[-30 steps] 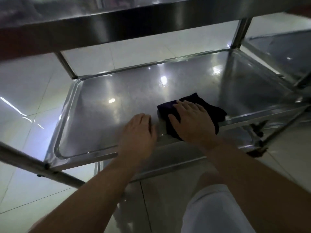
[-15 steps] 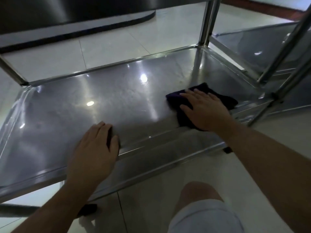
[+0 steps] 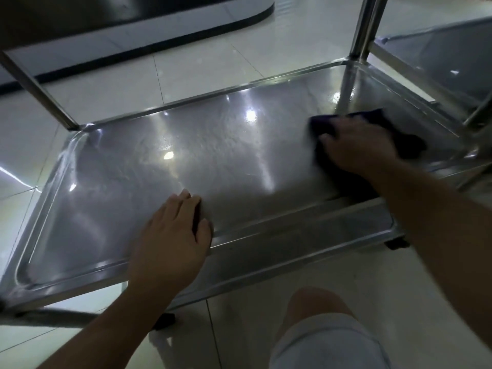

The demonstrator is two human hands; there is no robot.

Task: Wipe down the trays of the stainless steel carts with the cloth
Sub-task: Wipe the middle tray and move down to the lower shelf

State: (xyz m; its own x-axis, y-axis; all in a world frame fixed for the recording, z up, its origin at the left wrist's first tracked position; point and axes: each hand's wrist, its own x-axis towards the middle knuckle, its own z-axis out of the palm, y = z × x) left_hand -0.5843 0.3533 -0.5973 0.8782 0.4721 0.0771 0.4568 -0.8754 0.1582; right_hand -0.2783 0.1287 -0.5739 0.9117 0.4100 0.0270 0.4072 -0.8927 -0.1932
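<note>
The bottom tray (image 3: 213, 161) of a stainless steel cart fills the middle of the view, shiny with light reflections. A dark cloth (image 3: 410, 145) lies on the tray's right part. My right hand (image 3: 359, 145) presses flat on the cloth, fingers pointing left, and covers most of it. My left hand (image 3: 170, 241) rests flat on the tray's near rim, fingers reaching onto the tray floor and holding nothing.
Cart posts rise at the far right corner (image 3: 364, 27) and far left (image 3: 37, 89). A second cart's tray (image 3: 439, 54) stands close on the right. A black caster (image 3: 396, 243) sits under the near right corner. Pale floor tiles (image 3: 202, 62) surround the cart; my knee (image 3: 319, 315) is below.
My right hand has slid the cloth farther right and toward the tray's far side. The view has dropped lower. My left hand stays on the near rim.
</note>
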